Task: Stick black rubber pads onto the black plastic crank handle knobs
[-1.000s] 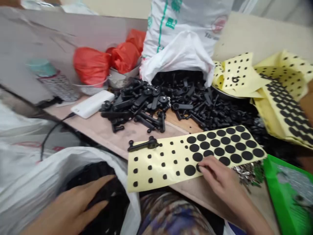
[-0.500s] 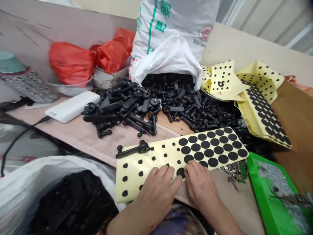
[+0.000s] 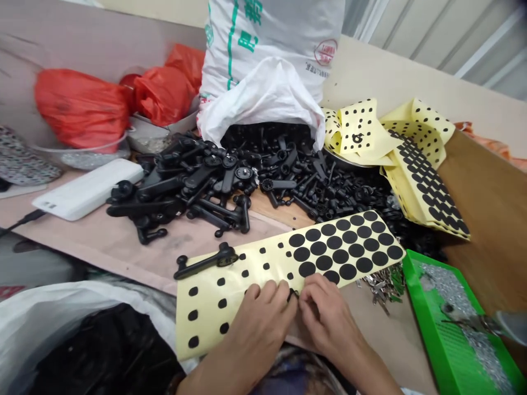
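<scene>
A pale yellow sticker sheet (image 3: pixel 247 258) lies slantwise before me, with rows of black round stickers (image 3: pixel 340 256) on its right half and small black dots on its left. My left hand (image 3: pixel 263 318) rests on the sheet's near edge, fingers curled and pressed down on it. Close beside it, my right hand (image 3: pixel 329 315) is closed in a pinch at the same edge. Between the fingertips shows a bit of a black sticker (image 3: pixel 292 294), seemingly lifted; most of it is hidden. A black crank-like plastic handle (image 3: pixel 208 260) lies across the sheet's upper left corner.
Behind lies a heap of black plastic handles (image 3: pixel 185 186), spilling by a white sack (image 3: pixel 272 93). More sticker sheets (image 3: pixel 428 181) are at the right, above a green tray (image 3: pixel 428 323) of small shiny parts. A white power bank (image 3: pixel 88 189) and a white bag (image 3: pixel 123 296) are at left.
The round sticker that lay flat between my hands now shows only as a dark bit at the fingertips. My right fingers have curled tighter. The whole view has shifted slightly.
</scene>
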{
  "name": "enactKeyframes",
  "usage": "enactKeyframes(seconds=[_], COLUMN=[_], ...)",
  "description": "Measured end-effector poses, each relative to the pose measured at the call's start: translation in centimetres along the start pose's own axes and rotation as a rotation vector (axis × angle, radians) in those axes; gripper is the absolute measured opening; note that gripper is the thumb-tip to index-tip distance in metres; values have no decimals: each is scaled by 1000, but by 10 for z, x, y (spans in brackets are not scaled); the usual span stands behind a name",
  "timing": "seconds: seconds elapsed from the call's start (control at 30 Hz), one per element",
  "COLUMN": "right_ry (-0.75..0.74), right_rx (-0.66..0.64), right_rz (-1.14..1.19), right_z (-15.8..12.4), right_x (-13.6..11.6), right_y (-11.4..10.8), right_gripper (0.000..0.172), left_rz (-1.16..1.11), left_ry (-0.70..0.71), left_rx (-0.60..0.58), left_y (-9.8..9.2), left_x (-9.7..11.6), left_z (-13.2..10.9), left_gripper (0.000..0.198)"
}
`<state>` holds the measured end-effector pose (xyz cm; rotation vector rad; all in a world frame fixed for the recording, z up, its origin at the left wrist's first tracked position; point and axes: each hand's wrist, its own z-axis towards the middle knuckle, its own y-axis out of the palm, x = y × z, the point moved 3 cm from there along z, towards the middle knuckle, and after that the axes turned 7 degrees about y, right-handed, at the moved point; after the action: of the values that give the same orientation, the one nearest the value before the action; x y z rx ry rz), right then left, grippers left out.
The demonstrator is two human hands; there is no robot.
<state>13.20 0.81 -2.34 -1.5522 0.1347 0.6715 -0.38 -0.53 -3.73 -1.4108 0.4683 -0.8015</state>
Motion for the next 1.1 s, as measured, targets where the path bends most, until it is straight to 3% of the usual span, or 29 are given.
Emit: enactKeyframes(seconds=[0.07,0.13,0.2,0.27,0.37,0.5,0.6,0.77,0.97,1.1], right_ry=[-5,-18,-29,-25,-10,74,160,229,295,357], right_rx=[-43,-70,-79,-104,-182,-240,-211,-208,-174,-177], right_rz=[63,77,76,96,170,389,629,956,1067,1134], right_z=[-1,-2,-3,-5,-6,-6,-2,13,27,29], right_x=[-3,-4,-6,-6,-4,2,2,-11,-10,-5], right_y=[-2,-3,-5,-8,-15,-25,-31,-32,-25,-20], right_gripper=[18,17,17,15,14,14,12,17,18,19], left_rz=[-83,-157,-121,17,129,-22,-238,-765,-1298,-1420], left_ry=[26,16,-86,-246,-374,-433,-493,-546,-588,-599], left_rx=[57,200,373,445,319,154,126,67,36,22], left_y=[-4,-14,-26,-36,-39,-37,-43,-52,-35,-29], left_x=[-3,-14,-34,-59,-93,-114,-112,-85,-61,-56], left_z=[-6,-15,-29,-42,-52,-47,-36,-11,6,9], left_gripper=[23,22,23,26,36,32,26,29,35,37])
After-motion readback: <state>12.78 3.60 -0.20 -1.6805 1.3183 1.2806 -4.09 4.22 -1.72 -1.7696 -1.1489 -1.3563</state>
